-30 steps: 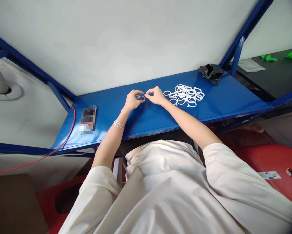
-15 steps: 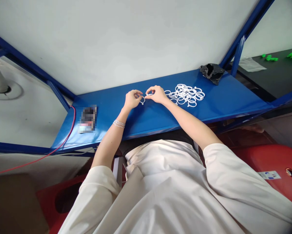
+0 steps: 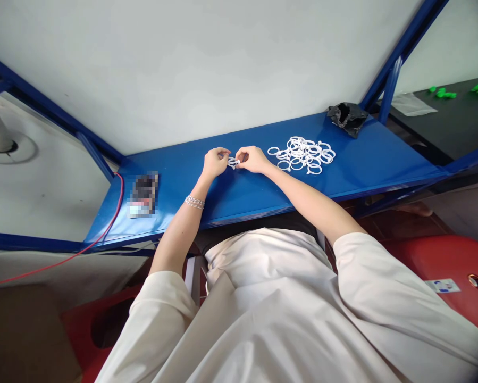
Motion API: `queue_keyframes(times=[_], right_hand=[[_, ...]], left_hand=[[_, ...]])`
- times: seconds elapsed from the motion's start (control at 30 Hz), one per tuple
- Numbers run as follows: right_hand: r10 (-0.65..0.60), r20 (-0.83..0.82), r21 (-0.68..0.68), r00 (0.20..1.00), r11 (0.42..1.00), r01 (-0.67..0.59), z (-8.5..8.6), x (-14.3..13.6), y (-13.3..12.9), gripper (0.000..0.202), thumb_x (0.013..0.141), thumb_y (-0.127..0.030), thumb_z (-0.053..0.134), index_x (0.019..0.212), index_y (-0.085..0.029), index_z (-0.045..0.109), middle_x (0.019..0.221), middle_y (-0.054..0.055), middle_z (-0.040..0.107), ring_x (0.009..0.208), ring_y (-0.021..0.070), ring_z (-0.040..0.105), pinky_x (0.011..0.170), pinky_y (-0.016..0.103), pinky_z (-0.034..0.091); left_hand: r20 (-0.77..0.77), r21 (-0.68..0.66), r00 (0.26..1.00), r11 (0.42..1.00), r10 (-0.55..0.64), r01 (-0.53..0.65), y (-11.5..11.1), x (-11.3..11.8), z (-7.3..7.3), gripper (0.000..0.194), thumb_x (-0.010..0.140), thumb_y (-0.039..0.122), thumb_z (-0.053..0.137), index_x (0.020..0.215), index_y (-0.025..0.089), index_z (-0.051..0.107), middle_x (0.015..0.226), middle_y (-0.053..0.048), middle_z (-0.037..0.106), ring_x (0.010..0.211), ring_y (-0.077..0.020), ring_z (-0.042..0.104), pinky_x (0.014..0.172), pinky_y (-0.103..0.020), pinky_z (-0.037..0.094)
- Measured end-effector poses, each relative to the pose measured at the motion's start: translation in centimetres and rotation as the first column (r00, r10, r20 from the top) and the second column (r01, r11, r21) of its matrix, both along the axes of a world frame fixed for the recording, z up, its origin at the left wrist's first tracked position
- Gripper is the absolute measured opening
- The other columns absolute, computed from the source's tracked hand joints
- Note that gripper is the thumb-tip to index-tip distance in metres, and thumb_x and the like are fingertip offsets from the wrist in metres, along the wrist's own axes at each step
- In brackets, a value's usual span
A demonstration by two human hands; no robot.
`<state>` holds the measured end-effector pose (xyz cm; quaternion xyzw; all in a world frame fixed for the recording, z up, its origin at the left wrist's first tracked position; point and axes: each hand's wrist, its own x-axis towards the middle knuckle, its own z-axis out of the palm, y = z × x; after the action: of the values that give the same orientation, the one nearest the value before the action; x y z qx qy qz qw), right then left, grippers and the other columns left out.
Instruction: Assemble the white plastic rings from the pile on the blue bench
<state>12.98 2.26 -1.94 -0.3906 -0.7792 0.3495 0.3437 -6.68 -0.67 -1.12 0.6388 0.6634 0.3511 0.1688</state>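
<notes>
White rings (image 3: 233,162), each with a small knob, overlap between my two hands just above the blue table (image 3: 246,194). My left hand (image 3: 216,161) pinches one from the left side with thumb and fingers. From the right, my right hand (image 3: 253,159) is closed on another; its fingertips partly cover it. How the rings are joined, if at all, is too small to tell. To the right of my right hand, a loose pile of similar white rings (image 3: 303,155) lies on the table.
A crumpled black bag (image 3: 347,119) sits at the table's back right corner. On the left lies a pixelated item (image 3: 143,195), beside a red cable (image 3: 117,211). Blue frame bars (image 3: 389,93) rise at both ends. Green pieces (image 3: 442,93) rest on a dark table at far right.
My right hand has moved slightly left and down, bringing its ring against the one in my left hand. The left hand has barely moved.
</notes>
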Motion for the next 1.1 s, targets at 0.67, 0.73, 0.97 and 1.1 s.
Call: queue_keyframes(times=[0.67,0.73,0.97,1.1], right_hand=[[-0.453,0.39,0.249,0.802,0.89,0.381,-1.1,4.5,4.4,0.04,0.082,-0.01,0.092,0.117,-0.002,0.075,0.124,0.032,0.072,0.139,0.0583,0.061,0.119,0.081,0.041],[-0.454,0.407,0.231,0.793,0.891,0.391,-1.7,4.7,5.0,0.037,0.082,-0.013,0.092,0.113,-0.004,0.075,0.114,0.03,0.074,0.133,0.0575,0.065,0.115,0.081,0.045],[-0.429,0.279,0.259,0.859,0.895,0.363,-2.0,4.4,5.3,0.031,0.095,-0.024,0.084,0.121,-0.01,0.074,0.118,0.026,0.075,0.134,0.0522,0.066,0.12,0.08,0.044],[-0.354,0.231,0.265,0.906,0.919,0.292,-0.7,4.2,4.2,0.032,0.102,-0.025,0.074,0.131,-0.012,0.072,0.13,0.026,0.075,0.137,0.049,0.065,0.123,0.075,0.043]], left_hand=[[-0.037,0.016,0.991,0.992,0.127,-0.126,1.7,-3.0,-1.4,0.024,0.072,0.003,0.07,0.085,0.021,0.08,0.087,-0.009,0.084,0.084,-0.0273,0.077,0.091,-0.043,0.062],[-0.004,0.03,0.992,0.992,0.123,-0.122,1.9,-3.4,-1.5,0.022,0.071,0.005,0.073,0.084,0.022,0.079,0.086,-0.008,0.083,0.084,-0.0275,0.077,0.091,-0.043,0.063],[0.053,0.019,0.993,0.994,0.108,-0.109,2.2,-4.0,-1.8,0.021,0.067,0.012,0.076,0.084,0.023,0.08,0.089,-0.009,0.084,0.084,-0.0265,0.077,0.089,-0.043,0.065],[0.098,0.018,0.992,0.997,0.078,-0.08,2.4,-4.3,-2.1,0.023,0.064,0.015,0.078,0.086,0.023,0.08,0.09,-0.009,0.084,0.082,-0.026,0.075,0.087,-0.043,0.066]])
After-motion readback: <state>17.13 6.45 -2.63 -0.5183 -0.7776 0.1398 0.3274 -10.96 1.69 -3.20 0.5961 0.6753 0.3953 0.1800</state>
